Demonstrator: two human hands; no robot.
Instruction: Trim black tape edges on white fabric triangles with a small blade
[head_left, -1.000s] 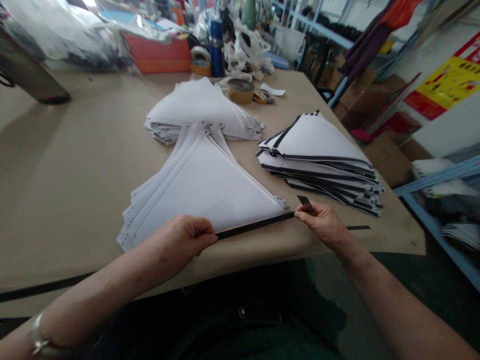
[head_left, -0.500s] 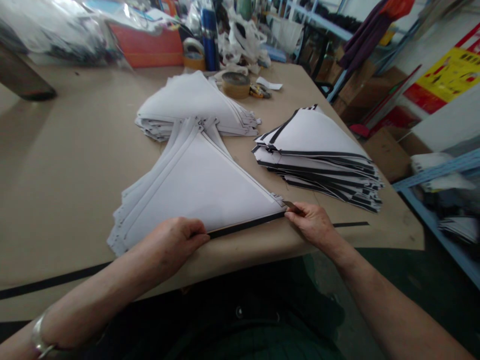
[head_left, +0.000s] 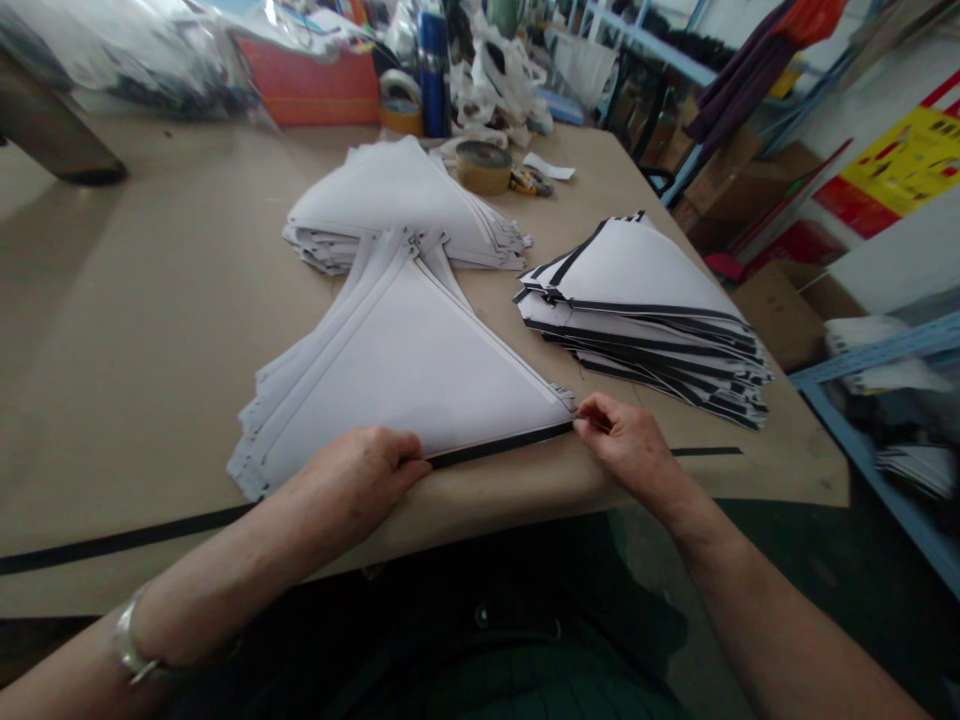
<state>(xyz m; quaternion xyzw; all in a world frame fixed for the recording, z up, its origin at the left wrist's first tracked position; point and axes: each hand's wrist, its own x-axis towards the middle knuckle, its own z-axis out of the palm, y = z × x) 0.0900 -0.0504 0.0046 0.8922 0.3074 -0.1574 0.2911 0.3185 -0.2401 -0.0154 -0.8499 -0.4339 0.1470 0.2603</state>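
A fanned stack of white triangular sheets [head_left: 405, 360] lies in front of me on the brown table [head_left: 135, 330]. A thin black strip [head_left: 499, 444] runs along the near edge of the top sheet. My left hand [head_left: 352, 480] is closed, pinching the strip's left part against the sheet. My right hand [head_left: 626, 440] is closed on the strip's right end, at the sheet's right corner.
A second pile of plain white triangles [head_left: 397, 205] lies behind. To the right sits a pile of triangles with black edging [head_left: 637, 300]. Tape rolls [head_left: 484, 165], a blue bottle [head_left: 433, 75] and a red box [head_left: 307, 85] crowd the far edge. Loose black strips [head_left: 112, 545] lie near the front edge.
My right hand has moved left and down, bringing the strip's loose end onto the sheet's right corner. The left hand keeps its pinch.
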